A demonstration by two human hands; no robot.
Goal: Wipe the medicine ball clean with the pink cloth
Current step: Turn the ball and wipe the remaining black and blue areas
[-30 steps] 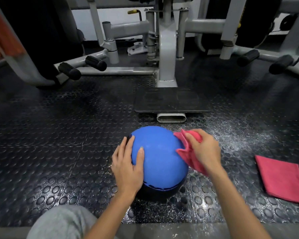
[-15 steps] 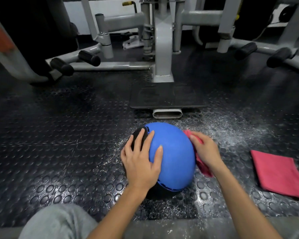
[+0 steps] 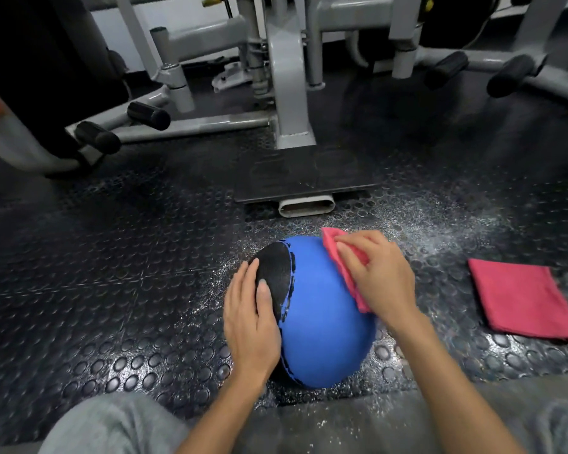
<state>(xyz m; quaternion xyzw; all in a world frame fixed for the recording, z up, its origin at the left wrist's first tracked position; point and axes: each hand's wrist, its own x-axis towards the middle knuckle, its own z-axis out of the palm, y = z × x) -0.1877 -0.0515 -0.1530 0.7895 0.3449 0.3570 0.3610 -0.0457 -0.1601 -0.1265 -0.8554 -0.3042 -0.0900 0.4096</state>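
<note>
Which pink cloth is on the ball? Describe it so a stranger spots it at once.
Start at the grey machine post; on the studded floor in front sits the blue medicine ball. The pink cloth is bunched on the ball's top right under the right hand, unlike the folded cloth lying flat further right.

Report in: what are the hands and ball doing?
Left hand flat on medicine ball. Right hand holds pink cloth against its upper right side. Second cloth lies on floor, apart.

Dim scene, floor point(image 3: 118, 290) glare, blurred wide-angle edges.
</note>
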